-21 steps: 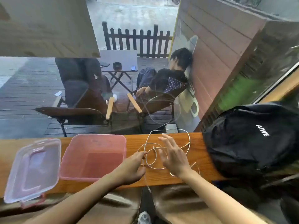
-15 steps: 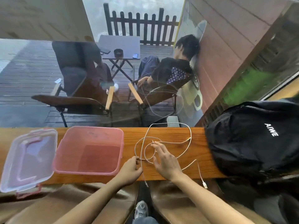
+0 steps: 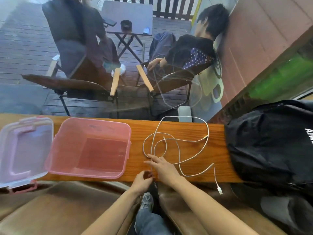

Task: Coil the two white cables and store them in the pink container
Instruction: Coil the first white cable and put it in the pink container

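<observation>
Two white cables (image 3: 177,146) lie tangled in loose loops on the wooden counter (image 3: 186,128), right of the open pink container (image 3: 91,148). One plug end (image 3: 219,190) hangs over the counter's near edge. My left hand (image 3: 142,181) is at the near edge, fingers pinched on a cable end that dangles below. My right hand (image 3: 163,167) rests flat on the counter with its fingers spread over the nearest loops of the cables. The container stands empty.
The container's clear lid (image 3: 23,150) with pink clasps lies at the far left. A black backpack (image 3: 271,143) fills the counter's right end. A window runs behind the counter, with chairs and a seated person (image 3: 189,48) outside. My knee and shoe (image 3: 147,200) show below.
Both hands have drawn back toward the counter's near edge. My left hand has closed on a cable end. The view has tilted down and the loops have spread wider.
</observation>
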